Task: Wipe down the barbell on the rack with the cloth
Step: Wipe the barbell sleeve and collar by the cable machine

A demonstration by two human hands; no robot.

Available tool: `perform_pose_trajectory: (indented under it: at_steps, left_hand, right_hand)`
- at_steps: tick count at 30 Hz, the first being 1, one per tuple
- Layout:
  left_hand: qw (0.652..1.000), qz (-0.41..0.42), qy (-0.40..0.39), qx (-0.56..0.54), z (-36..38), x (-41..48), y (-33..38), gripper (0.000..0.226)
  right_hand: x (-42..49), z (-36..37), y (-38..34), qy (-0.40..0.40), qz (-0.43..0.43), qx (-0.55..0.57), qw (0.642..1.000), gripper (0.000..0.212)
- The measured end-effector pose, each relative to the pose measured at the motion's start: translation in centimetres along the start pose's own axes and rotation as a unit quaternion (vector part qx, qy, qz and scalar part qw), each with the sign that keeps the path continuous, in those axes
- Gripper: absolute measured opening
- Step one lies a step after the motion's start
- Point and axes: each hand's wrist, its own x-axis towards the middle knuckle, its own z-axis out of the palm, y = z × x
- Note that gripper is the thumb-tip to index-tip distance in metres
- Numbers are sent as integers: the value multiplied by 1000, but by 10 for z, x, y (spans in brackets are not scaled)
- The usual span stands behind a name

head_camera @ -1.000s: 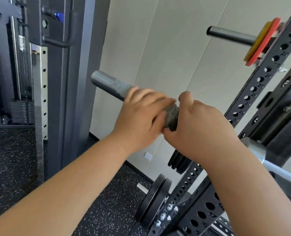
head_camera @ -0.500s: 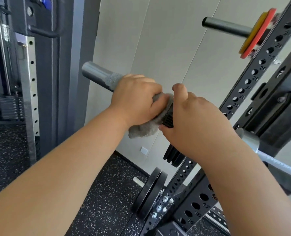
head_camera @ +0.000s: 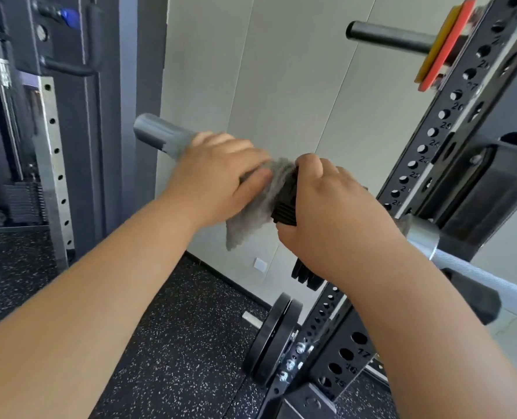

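Observation:
The barbell lies on the black rack (head_camera: pixel 426 164); its grey sleeve (head_camera: pixel 160 136) points up and left, its thin shaft (head_camera: pixel 478 272) runs off to the lower right. My left hand (head_camera: pixel 218 173) wraps around the sleeve and presses the grey cloth (head_camera: pixel 260 207) onto it, a flap of cloth hanging below. My right hand (head_camera: pixel 327 213) grips a small black ribbed plate (head_camera: pixel 284 208) on the sleeve, right beside the cloth. Both hands hide the middle of the sleeve.
A storage peg (head_camera: pixel 390 36) with yellow and red plates (head_camera: pixel 444 45) sticks out of the rack upright at the top right. Black plates (head_camera: pixel 272 337) hang low on the rack. A cable machine (head_camera: pixel 54 116) stands to the left. Speckled rubber floor (head_camera: pixel 172 343) lies below.
My left hand has curled from lying flat over the sleeve into a grip on the cloth, and a flap of cloth has dropped into view. My right hand stays on the black plate.

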Motion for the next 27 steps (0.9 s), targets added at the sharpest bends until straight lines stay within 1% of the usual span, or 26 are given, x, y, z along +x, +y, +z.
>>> perform_pose_trajectory:
  at_steps: [2, 3, 4, 5, 7, 8, 10, 11, 13, 16, 18, 19, 20, 21, 22, 23, 24, 25, 26, 27]
  left_hand:
    - [996, -88, -22, 9, -11, 11, -8, 43]
    - [993, -112, -21, 9, -12, 13, -4, 41]
    - [994, -110, -22, 6, -10, 10, 4, 40]
    - [996, -88, -20, -18, -6, 6, 14, 39]
    - [993, -36, -4, -116, -3, -4, 37, 42]
    - [986, -32, 0, -161, -5, -5, 44, 47]
    - [977, -42, -7, -210, -9, -4, 46, 55]
    - [975, -44, -18, -218, -12, -2, 46, 55]
    - [972, -67, -68, -213, -20, 8, 46, 54]
    - [966, -129, -169, -146, -29, 38, 56, 57]
    - [960, -138, -201, -141, -29, 51, 60, 56]
    - [957, -136, -205, -155, -26, 53, 59, 56]
    - [953, -133, -198, -187, -24, 51, 58, 55]
    - [946, -130, -183, -233, -22, 45, 58, 53]
    - [936, -130, -161, -285, -24, 39, 60, 51]
    - [924, -130, -135, -334, -24, 33, 63, 49]
    - [910, -127, -113, -379, -24, 28, 67, 46]
    - [895, -114, -97, -420, -25, 23, 74, 44]
    - [886, -95, -87, -446, -24, 18, 80, 41]
    - [884, -76, -78, -454, -24, 15, 86, 37]
  right_hand:
    - [-1, -7, 0, -23, 10, 31, 999, 52]
    - [-2, -9, -1, -28, 18, 38, 999, 57]
    - [-5, -12, -3, -34, 27, 38, 998, 63]
    - [-8, -13, -4, -35, 34, 34, 998, 67]
    - [-17, -15, -4, -25, 57, 24, 998, 71]
    - [-21, -15, -3, -21, 74, 20, 997, 73]
    - [-28, -13, -3, 6, 84, 11, 996, 74]
    - [-30, -11, -2, 20, 81, 1, 997, 71]
    - [-33, -12, -1, 8, 93, -18, 995, 66]
    - [-31, -10, 4, 6, 91, -65, 994, 60]
    - [-29, -9, 7, 12, 89, -91, 992, 57]
    - [-29, -9, 7, 5, 98, -105, 990, 56]
    - [-31, -5, 8, 4, 87, -105, 991, 55]
    - [-33, -4, 8, -3, 95, -113, 989, 53]
    - [-35, -1, 11, 6, 90, -119, 989, 51]
    - [-36, 0, 11, 9, 102, -124, 987, 48]
    - [-37, 4, 13, 24, 83, -121, 989, 40]
    - [-36, 3, 13, 44, 82, -123, 988, 27]
    - [-35, 6, 16, 74, 71, -119, 988, 9]
    - [-34, 4, 16, 93, 87, -107, 986, 12]
